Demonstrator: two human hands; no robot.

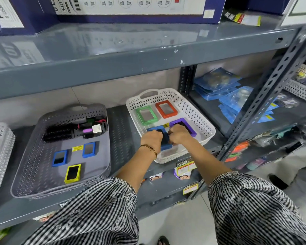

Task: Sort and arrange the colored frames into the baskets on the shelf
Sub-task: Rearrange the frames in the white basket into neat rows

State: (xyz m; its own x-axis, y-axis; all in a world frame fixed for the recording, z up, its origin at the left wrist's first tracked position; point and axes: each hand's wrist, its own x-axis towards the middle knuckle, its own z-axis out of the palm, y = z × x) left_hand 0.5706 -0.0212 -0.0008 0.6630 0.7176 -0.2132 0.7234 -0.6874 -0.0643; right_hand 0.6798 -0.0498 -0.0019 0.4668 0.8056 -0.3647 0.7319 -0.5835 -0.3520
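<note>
A white basket [204, 125] on the grey shelf holds a green frame [146, 115], an orange frame [166, 109] and a purple frame [185, 126]. Both my hands are inside it, gripping a blue frame [163, 140] between them: my left hand [151, 138] on its left side, my right hand [179, 134] on its right. The right hand also covers part of the purple frame. A grey basket [34, 174] to the left holds two blue frames [60, 158] [89, 149] and a yellow frame [72, 173].
The grey basket also holds black hair brushes [60, 133] and a yellow tag [77, 148]. Another white basket [0, 156] sits at far left. Blue packets [226, 92] lie on the shelf to the right, behind a slanted metal upright [265, 96]. An upper shelf [131, 55] overhangs.
</note>
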